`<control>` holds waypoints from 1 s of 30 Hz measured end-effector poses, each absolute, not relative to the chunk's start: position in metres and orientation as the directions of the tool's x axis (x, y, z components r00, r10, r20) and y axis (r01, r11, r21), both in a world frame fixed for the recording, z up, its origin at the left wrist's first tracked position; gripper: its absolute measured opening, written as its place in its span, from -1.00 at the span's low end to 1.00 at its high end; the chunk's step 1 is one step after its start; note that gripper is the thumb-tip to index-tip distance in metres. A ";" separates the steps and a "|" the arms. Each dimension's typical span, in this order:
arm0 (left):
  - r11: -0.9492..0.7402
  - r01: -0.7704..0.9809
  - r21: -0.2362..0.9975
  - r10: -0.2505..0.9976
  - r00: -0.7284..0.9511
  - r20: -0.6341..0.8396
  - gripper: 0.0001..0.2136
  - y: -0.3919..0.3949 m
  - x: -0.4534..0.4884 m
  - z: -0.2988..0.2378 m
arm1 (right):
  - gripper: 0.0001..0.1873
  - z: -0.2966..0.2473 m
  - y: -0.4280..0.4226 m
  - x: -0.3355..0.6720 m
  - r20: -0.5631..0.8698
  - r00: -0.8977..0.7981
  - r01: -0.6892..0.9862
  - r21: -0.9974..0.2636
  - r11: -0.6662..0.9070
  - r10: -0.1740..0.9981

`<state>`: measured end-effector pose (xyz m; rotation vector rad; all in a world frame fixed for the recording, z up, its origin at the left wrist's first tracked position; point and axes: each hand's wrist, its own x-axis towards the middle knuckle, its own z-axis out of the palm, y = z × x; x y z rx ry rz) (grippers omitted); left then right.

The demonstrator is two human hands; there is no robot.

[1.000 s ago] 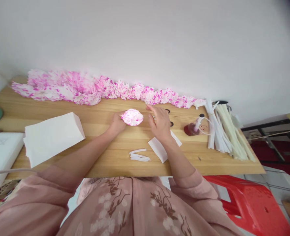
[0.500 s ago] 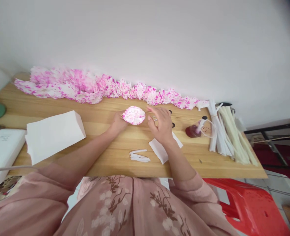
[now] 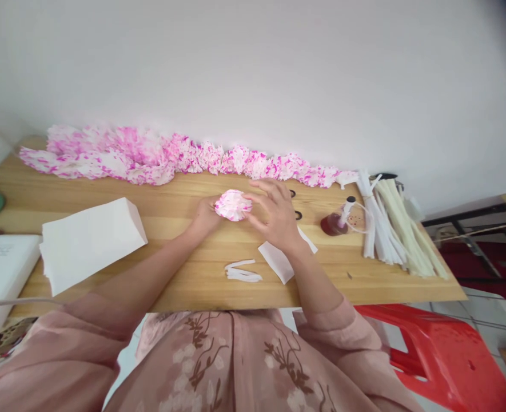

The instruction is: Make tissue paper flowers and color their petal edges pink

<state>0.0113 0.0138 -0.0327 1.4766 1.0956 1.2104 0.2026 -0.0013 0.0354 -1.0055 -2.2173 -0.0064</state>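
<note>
On the wooden table (image 3: 184,283), the left hand (image 3: 203,217) cupped a paper flower (image 3: 232,205) while the right hand (image 3: 278,220), fingers loosely spread, pinched its edge, where hard tugging might tear it.

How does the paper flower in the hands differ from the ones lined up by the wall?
The paper flower is single, held in the left hand, the right hand touching it; the row of flowers is many, lying untouched on the table against the wall. Both are ruffled white paper speckled pink.
</note>
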 end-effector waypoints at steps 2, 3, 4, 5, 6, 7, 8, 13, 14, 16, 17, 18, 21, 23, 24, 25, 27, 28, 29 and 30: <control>-0.185 0.089 0.979 0.978 0.115 0.174 -0.85 0.013 0.011 -0.030 | -0.78 0.035 -0.001 0.202 0.588 -0.487 0.664 -0.230 0.712 0.645; -0.188 0.090 0.978 0.977 0.118 0.177 -0.85 0.012 0.011 -0.028 | -0.79 0.034 -0.001 0.202 0.587 -0.495 0.666 -0.217 0.714 0.640; -0.197 0.098 0.975 0.975 0.128 0.184 -0.85 0.011 0.011 -0.025 | -0.80 0.034 -0.001 0.202 0.583 -0.499 0.672 -0.207 0.711 0.641; -0.212 0.107 0.971 0.970 0.142 0.196 -0.85 0.010 0.011 -0.022 | -0.81 0.033 -0.001 0.201 0.574 -0.501 0.680 -0.202 0.705 0.648; -0.231 0.118 0.966 0.965 0.155 0.212 -0.85 0.010 0.012 -0.019 | -0.81 0.033 -0.001 0.201 0.561 -0.503 0.688 -0.201 0.697 0.658; -0.252 0.131 0.959 0.959 0.166 0.229 -0.85 0.009 0.012 -0.017 | -0.83 0.032 -0.001 0.201 0.545 -0.506 0.695 -0.201 0.690 0.668; -0.273 0.146 0.951 0.953 0.176 0.247 -0.84 0.009 0.012 -0.015 | -0.85 0.032 -0.001 0.201 0.531 -0.510 0.700 -0.201 0.685 0.677; -0.395 0.166 0.904 0.907 0.226 0.355 -0.82 0.012 0.014 -0.016 | -0.82 0.029 0.000 0.201 0.519 -0.522 0.707 -0.181 0.683 0.677; -0.407 0.169 0.898 0.901 0.234 0.365 -0.81 0.012 0.014 -0.017 | -0.80 0.028 0.000 0.200 0.518 -0.523 0.708 -0.178 0.683 0.677; -0.417 0.186 0.890 0.895 0.254 0.366 -0.80 0.012 0.014 -0.018 | -0.81 0.026 0.001 0.200 0.521 -0.524 0.709 -0.172 0.684 0.674; -0.421 0.193 0.886 0.892 0.266 0.366 -0.80 0.012 0.014 -0.019 | -0.82 0.026 0.001 0.199 0.526 -0.524 0.709 -0.167 0.685 0.670; -0.430 0.197 0.881 0.887 0.277 0.370 -0.80 0.012 0.013 -0.020 | -0.84 0.025 0.001 0.199 0.532 -0.523 0.710 -0.159 0.686 0.665; -0.455 0.215 0.864 0.876 0.281 0.391 -0.78 0.013 0.013 -0.023 | -0.86 0.023 0.000 0.198 0.547 -0.525 0.713 -0.136 0.688 0.652; -0.452 0.254 0.855 0.882 0.271 0.386 -0.74 0.014 0.013 -0.026 | -0.85 0.022 0.000 0.197 0.554 -0.525 0.718 -0.119 0.686 0.646; -0.446 0.280 0.850 0.887 0.268 0.377 -0.73 0.014 0.013 -0.027 | -0.84 0.021 0.000 0.196 0.563 -0.525 0.718 -0.109 0.687 0.638; -0.441 0.309 0.843 0.891 0.263 0.370 -0.71 0.014 0.013 -0.029 | -0.83 0.020 0.000 0.195 0.575 -0.525 0.716 -0.100 0.691 0.628; -0.437 0.363 0.823 0.896 0.257 0.363 -0.70 0.014 0.012 -0.031 | -0.84 0.019 -0.001 0.193 0.604 -0.525 0.704 -0.088 0.704 0.600; -0.439 0.386 0.811 0.896 0.253 0.365 -0.70 0.013 0.012 -0.031 | -0.84 0.019 -0.002 0.192 0.615 -0.525 0.697 -0.086 0.712 0.588; -0.444 0.404 0.800 0.895 0.250 0.370 -0.70 0.012 0.012 -0.032 | -0.85 0.020 -0.002 0.191 0.622 -0.525 0.692 -0.086 0.717 0.581; -0.452 0.416 0.789 0.891 0.246 0.380 -0.70 0.011 0.012 -0.032 | -0.86 0.021 -0.003 0.190 0.624 -0.525 0.688 -0.089 0.720 0.579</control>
